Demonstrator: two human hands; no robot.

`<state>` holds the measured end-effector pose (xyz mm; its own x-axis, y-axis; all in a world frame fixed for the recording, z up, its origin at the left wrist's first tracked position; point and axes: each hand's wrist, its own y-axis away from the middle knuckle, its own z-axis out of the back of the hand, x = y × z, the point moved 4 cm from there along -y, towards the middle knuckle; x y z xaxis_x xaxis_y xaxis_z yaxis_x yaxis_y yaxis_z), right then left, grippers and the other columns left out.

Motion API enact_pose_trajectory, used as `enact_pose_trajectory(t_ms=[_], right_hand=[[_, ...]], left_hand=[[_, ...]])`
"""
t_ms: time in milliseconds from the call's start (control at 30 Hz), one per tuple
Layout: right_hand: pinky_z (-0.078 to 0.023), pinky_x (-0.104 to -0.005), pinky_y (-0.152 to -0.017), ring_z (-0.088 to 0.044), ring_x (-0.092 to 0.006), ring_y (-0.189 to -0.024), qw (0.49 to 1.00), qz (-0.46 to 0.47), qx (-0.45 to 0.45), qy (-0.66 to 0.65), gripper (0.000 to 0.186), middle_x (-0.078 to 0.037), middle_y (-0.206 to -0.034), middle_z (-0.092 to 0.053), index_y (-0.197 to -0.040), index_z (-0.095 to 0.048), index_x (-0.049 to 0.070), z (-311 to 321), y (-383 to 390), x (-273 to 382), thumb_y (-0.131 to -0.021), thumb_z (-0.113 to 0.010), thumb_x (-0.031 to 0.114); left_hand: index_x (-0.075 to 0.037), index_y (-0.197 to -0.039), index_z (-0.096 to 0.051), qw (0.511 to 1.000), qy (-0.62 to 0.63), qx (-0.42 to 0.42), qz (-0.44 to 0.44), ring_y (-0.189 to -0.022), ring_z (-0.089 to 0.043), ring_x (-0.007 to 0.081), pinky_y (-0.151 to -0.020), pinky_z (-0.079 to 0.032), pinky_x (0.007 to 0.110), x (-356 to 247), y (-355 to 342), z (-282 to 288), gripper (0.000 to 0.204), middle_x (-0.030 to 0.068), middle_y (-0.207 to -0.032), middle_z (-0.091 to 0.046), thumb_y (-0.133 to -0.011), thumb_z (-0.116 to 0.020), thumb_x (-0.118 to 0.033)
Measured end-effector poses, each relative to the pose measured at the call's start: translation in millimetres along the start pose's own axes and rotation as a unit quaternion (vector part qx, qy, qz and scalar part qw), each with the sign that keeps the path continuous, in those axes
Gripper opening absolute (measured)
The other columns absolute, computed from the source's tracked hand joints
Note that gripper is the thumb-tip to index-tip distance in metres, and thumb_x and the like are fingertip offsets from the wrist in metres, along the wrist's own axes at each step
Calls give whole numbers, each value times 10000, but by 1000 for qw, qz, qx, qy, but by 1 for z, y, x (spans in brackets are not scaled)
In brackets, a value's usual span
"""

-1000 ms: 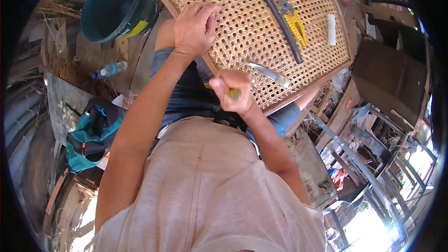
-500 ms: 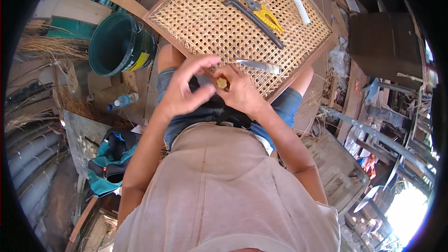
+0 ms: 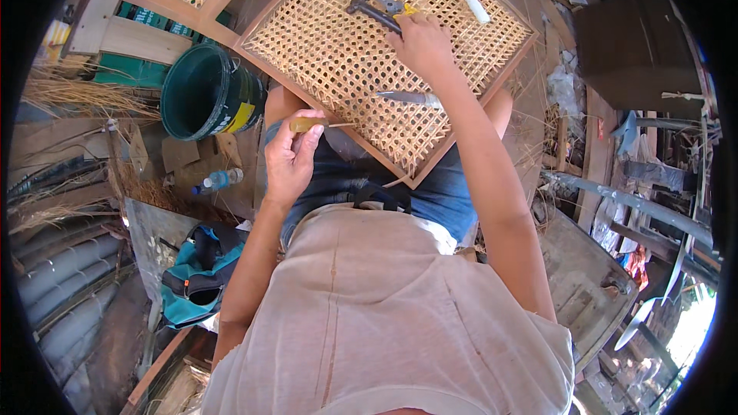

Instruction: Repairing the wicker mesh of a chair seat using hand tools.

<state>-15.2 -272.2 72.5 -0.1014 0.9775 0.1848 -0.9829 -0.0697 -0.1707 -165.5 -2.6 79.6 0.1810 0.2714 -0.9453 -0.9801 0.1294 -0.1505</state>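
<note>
My left hand (image 3: pixel 288 161) holds an awl by its stubby yellowish-brown handle (image 3: pixel 307 124), the thin shaft pointing right past the frame's near edge. A wood-framed woven cane panel (image 3: pixel 307 54) rests across my thighs. My right hand (image 3: pixel 425 44) is stretched over it, fingers curled over the yellow handles of pruning shears (image 3: pixel 393 6), mostly hidden beneath them. Alongside lies a hammer (image 3: pixel 375 12), its dark handle partly covered by this hand. Below the right wrist a knife (image 3: pixel 403 97) with a pale wrapped handle lies on the cane. A white roll (image 3: pixel 473 3) lies farther right.
A dark green bucket (image 3: pixel 192 96) stands left of my knee, with a plastic bottle (image 3: pixel 221 179) below it. A teal bag (image 3: pixel 192 273) sits at lower left. Another cane frame (image 3: pixel 219 0) adjoins the panel. Wood and pipes (image 3: pixel 630 200) clutter the right side.
My right hand has left the awl and reached up the panel to the shears. The left hand has closed on the awl and moved slightly down and left.
</note>
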Motion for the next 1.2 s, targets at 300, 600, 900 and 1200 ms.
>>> enact_pose_trajectory(t_ms=[300, 600, 900, 1200], right_hand=[[-484, -503, -994, -643, -355, -1163, 999, 0, -7, 49, 375, -166, -1171, -679, -1212, -663, 53, -13, 2, -13, -992, -630, 354], [-552, -437, -665, -722, -334, -741, 976, -74, 23, -203, 342, -207, -849, -704, -1006, -668, -32, 51, 73, -1, -1018, -611, 305], [-461, -299, -613, -563, -126, -654, 909, -136, 85, -385, 227, -118, -720, -635, -1044, -661, -16, 111, 139, 9, -989, -707, 199], [-535, -409, -599, -621, -292, -611, 942, 136, -27, -306, 477, -106, -807, -639, -1383, -616, 54, 179, 161, 58, -948, -728, 213]], left_hand=[[4, -1226, -635, 1000, -5, 5, 3, -1014, -673, 100, -898, -552, 262, -5, -1, -12, 208, 83, -1158, -725, -1030, -641, -66], [-25, -1208, -645, 1000, 4, 20, 4, -982, -709, 123, -886, -568, 281, -3, -11, -8, 190, 88, -1122, -738, -1019, -648, -46], [-21, -1177, -650, 993, -88, 55, -59, -919, -740, 227, -810, -581, 335, -9, -15, -18, 210, 130, -1089, -735, -977, -701, -58], [-15, -1133, -637, 985, -118, 82, -100, -850, -695, 403, -724, -569, 425, -22, -25, -25, 205, 201, -975, -698, -948, -707, -71]])
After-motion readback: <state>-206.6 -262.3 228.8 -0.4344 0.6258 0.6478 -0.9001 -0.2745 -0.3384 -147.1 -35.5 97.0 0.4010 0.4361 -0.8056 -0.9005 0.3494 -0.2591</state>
